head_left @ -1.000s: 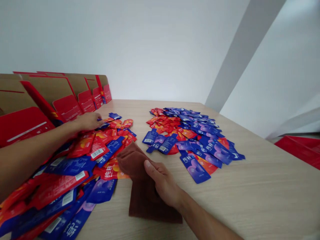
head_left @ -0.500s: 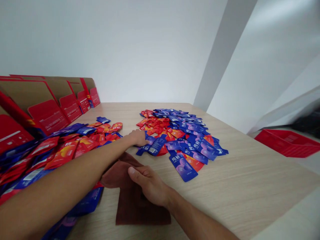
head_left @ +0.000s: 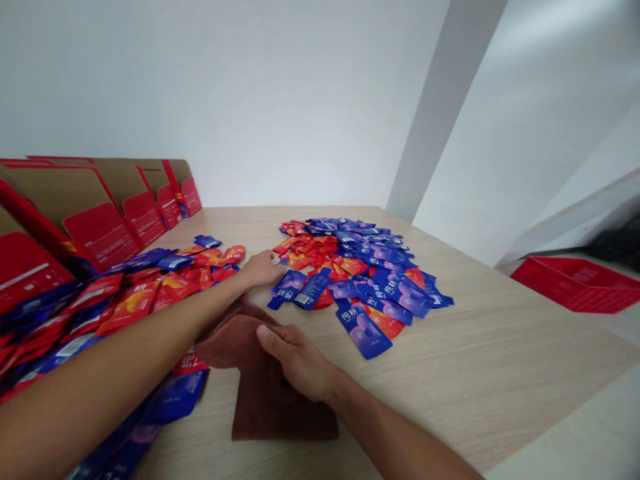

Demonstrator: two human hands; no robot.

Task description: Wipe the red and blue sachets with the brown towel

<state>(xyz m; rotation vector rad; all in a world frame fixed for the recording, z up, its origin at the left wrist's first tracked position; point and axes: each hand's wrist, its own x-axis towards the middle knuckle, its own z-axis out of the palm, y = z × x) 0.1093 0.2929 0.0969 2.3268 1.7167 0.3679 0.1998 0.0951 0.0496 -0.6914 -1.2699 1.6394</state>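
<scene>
My right hand (head_left: 303,365) grips a reddish-brown soft piece (head_left: 270,410) that looks like a cloth pouch, thumb on top and fingers out of sight beneath. The upper part of the pouch folds over to the left, partly under my left forearm. My left hand (head_left: 261,268) reaches forward over the table, its fingers partly seen and stretched toward a blue sachet (head_left: 289,287). That sachet lies at the near left edge of a heap of red and blue sachets (head_left: 357,257). Beside it lies another blue sachet (head_left: 313,290) with its barcode side up.
A second mass of red and blue sachets (head_left: 135,300) covers the left of the wooden table (head_left: 465,347). Red and brown cardboard boxes (head_left: 100,233) stand in a row at the left by the wall. Beyond the table's right edge is a red bin (head_left: 575,283).
My left hand has drawn slightly left and back, off the blue sachets at the heap's edge. My right hand keeps its grip on the pouch, and its folded top has shifted a little.
</scene>
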